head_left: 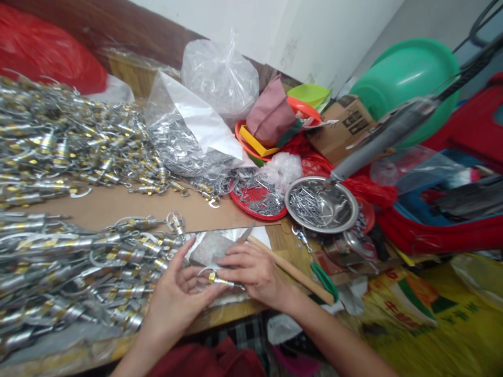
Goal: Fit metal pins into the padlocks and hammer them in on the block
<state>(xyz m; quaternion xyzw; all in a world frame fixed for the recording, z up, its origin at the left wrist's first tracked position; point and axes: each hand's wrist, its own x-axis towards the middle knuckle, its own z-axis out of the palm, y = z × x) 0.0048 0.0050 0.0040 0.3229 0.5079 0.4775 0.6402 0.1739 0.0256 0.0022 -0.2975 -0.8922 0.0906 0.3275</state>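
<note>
Between my hands is a small silver metal fitting (212,277) with a yellow band, a curved white-silver hook and a thin rod end. My left hand (176,290) supports it from below, its thumb against the fitting and its index finger raised. The fingers of my right hand (255,272) close over the rod end from the other side. Just behind them a grey block (210,248) rests on a white sheet. Beside the right hand lie a knife blade (245,233) and a wooden handle (294,269).
Large heaps of similar fittings (78,141) cover the left of the bench. A red plate (257,207) of small metal parts and a steel bowl (340,209) of pins stand ahead. A grey tool arm (381,139) slants above the bowl. Behind are clear bags (220,76).
</note>
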